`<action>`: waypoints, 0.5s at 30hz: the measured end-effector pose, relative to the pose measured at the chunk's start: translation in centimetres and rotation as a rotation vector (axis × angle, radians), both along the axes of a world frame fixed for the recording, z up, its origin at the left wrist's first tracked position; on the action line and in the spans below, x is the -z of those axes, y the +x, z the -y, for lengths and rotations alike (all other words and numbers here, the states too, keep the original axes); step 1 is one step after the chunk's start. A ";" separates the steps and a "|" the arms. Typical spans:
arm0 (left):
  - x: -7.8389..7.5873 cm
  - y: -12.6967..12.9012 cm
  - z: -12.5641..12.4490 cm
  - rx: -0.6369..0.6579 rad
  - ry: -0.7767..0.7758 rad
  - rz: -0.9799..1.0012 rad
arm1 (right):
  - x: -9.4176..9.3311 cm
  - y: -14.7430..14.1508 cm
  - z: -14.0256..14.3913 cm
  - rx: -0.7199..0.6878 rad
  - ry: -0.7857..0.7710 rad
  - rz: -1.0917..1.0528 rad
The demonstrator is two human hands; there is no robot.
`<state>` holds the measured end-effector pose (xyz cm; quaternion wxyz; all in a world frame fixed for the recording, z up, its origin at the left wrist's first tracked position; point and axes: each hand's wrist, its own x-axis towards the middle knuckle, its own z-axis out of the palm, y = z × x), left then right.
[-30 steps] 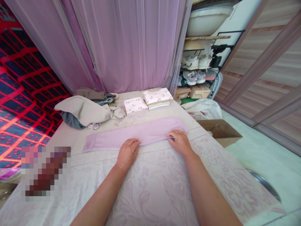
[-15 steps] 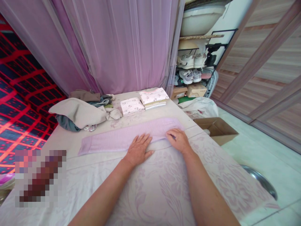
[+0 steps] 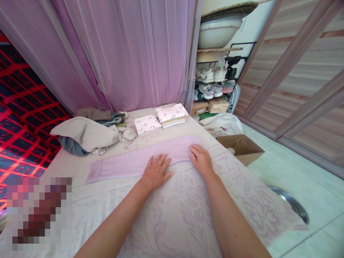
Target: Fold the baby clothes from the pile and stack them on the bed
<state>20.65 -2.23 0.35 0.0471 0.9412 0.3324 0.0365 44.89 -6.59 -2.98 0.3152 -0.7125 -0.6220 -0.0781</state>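
On the bed, across its patterned pale sheet (image 3: 172, 222), a long lilac ribbed garment (image 3: 129, 161) lies folded into a narrow strip, running from near the left edge to just past the middle. Both of the person's hands rest on its right half. The left hand (image 3: 156, 171) is spread flat, fingers apart, palm pressing the near edge of the strip and gripping nothing. The right hand (image 3: 200, 160) lies just beside it at the strip's right end, fingers loosely curled down on the cloth; whether the fingertips pinch a fold there I cannot tell.

Standing here, I would say the fold could spoil easily. The far left end of the strip lies unweighted, well apart from both hands, so any drag to the right could skew it or open the layers. The sheet beneath has a raised seam right under the strip's near edge, and a push across it might wrinkle the sheet and the garment together.

Beyond the strip sit a heap of unfolded beige and grey clothes (image 3: 86, 134) and two small stacks of folded printed cloths (image 3: 161, 120); a careless sweep forward might nudge them. To the right, the bed's edge is near, with an open cardboard box (image 3: 240, 147) on the floor below, so the strip's right end could slip over.
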 end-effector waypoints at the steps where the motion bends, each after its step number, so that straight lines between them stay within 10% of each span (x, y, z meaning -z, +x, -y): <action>1: -0.1 0.0 -0.1 0.011 0.010 0.002 | -0.5 -0.5 -0.1 -0.010 0.017 -0.008; 9: 1.6 0.2 -1.1 0.092 0.049 0.056 | -3.4 -5.2 -4.0 -0.224 -0.335 0.131; 15: 2.3 0.0 -1.0 0.083 0.066 0.101 | -2.3 -0.5 -4.5 -0.216 -0.433 0.220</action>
